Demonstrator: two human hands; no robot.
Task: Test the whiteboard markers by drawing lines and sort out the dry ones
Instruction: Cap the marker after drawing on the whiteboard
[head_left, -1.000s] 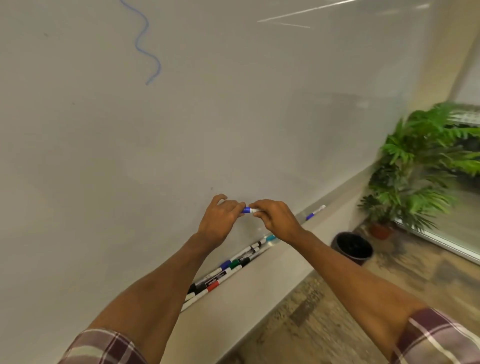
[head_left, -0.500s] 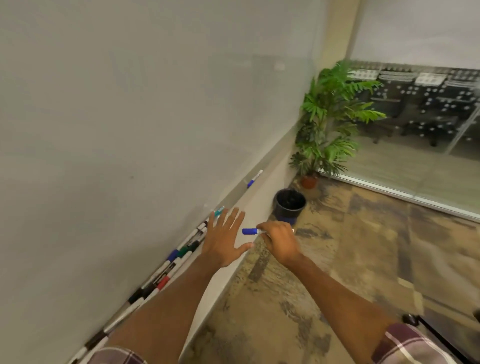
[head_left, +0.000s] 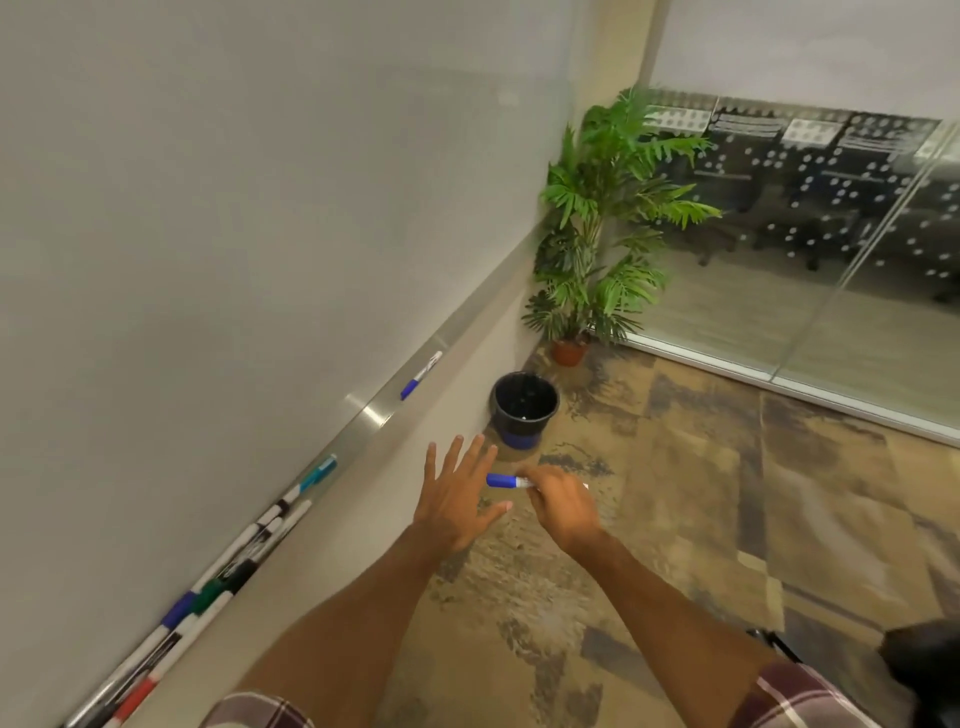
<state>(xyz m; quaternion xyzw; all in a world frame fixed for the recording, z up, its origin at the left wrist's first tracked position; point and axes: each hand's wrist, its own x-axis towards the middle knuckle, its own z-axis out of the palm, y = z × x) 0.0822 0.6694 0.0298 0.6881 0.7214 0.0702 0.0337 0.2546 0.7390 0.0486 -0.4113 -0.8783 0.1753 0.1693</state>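
My right hand (head_left: 563, 506) grips a capped blue marker (head_left: 503, 481) out over the floor, its blue cap pointing left. My left hand (head_left: 457, 496) is spread flat beside the cap, fingers apart, holding nothing. The whiteboard (head_left: 234, 218) fills the left side. On its tray (head_left: 374, 415) lies a row of several markers (head_left: 244, 551) with black, green, blue, red and teal caps. One more blue marker (head_left: 421, 375) lies alone farther along the tray.
A black bin (head_left: 524, 410) with a blue base stands on the floor below the tray's far end. Behind it is a potted plant (head_left: 597, 223) in the corner. A glass wall (head_left: 831, 260) runs along the right. Patterned carpet (head_left: 701, 519) covers the floor.
One second ago both hands held the blue marker at the board. My left hand let go and spread open; the view swung right toward the bin, with my right hand carrying the marker.
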